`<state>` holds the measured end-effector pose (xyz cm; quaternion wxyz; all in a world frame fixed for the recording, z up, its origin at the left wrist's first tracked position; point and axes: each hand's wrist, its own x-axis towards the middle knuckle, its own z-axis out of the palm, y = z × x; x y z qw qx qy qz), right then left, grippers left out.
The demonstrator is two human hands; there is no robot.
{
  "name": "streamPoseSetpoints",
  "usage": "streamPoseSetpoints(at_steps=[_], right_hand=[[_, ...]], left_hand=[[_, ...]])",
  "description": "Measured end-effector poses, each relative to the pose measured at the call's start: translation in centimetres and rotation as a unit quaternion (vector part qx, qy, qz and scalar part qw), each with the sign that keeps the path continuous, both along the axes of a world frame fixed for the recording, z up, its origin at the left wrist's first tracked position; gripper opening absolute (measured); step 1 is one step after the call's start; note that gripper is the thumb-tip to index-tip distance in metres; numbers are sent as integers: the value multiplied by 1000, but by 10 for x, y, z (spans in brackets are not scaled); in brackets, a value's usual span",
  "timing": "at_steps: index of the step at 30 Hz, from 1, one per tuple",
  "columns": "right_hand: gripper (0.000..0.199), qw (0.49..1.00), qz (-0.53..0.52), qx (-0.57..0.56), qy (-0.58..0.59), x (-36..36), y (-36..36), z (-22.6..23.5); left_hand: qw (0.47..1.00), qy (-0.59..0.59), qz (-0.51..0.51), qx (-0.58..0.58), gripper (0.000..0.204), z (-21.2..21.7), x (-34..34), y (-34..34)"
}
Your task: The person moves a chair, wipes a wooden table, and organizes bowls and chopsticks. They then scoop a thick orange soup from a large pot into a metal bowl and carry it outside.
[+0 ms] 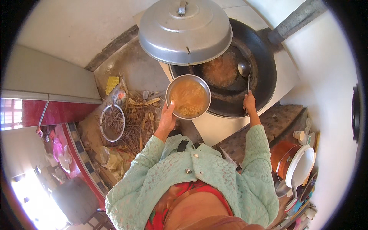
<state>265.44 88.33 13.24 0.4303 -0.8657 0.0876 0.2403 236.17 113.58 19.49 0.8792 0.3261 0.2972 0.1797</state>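
My left hand (167, 119) grips the rim of a round metal bowl (169, 93) filled with brownish-orange soup, pale bits showing near its lower side. The bowl is held level beside the near left edge of a large black wok (264, 76). My right hand (249, 102) is closed round the handle of a metal ladle (244, 69), whose head is over the right part of the wok. More brownish liquid (220, 71) lies in the wok's bottom. A big domed aluminium lid (184, 34) covers the wok's far left part and hides what is under it.
Dry twigs and stalks (134, 119) are heaped on the floor at left, with a white-rimmed round basket (124, 122) among them. A tiled ledge (280, 117) runs at right, near an orange bucket (283, 159) and a white basin (301, 166). A wall rises beyond the wok.
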Motion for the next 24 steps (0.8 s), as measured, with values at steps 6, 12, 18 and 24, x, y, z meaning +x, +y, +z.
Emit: streamPoseSetpoints(at_steps=[6, 12, 18, 24], right_hand=[[36, 993, 102, 61, -2, -15, 29, -41], [50, 884, -51, 342, 314, -20, 51, -37], [29, 740, -71, 482, 463, -38, 39, -26], [36, 726, -43, 502, 468, -54, 8, -3]], left_hand=[[1000, -5, 12, 15, 46, 6, -10, 2], [1000, 12, 6, 12, 46, 16, -18, 4], [1000, 16, 5, 14, 46, 7, -20, 6], [1000, -10, -1, 9, 49, 7, -15, -2]])
